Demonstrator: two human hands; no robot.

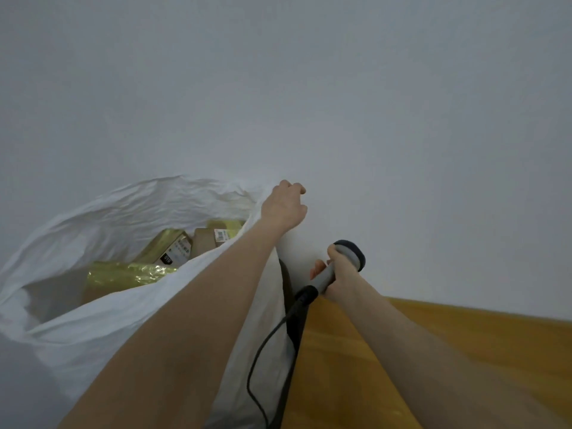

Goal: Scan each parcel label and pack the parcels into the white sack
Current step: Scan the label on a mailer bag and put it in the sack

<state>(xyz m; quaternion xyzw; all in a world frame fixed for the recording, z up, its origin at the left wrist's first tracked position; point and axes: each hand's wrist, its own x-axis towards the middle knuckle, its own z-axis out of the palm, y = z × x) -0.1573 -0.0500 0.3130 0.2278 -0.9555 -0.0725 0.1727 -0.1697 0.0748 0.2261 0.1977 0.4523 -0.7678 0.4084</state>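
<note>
The white sack [102, 320] stands open at my left, with parcels [173, 252] in yellow wrap and brown card lying at its bottom. My left arm stretches across its near edge, and my left hand [283, 205] curls its fingers on the far rim. Just to the right, my right hand [342, 281] grips the scanner [348, 255], its cable [251, 366] hanging against the sack beside a wooden surface [402, 351].

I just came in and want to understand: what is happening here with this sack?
A person is packing parcels. The left hand grips the rim of the white sack and holds it open. The right hand holds a corded scanner beside the sack. Several parcels, some wrapped in yellow, already lie inside.
</note>
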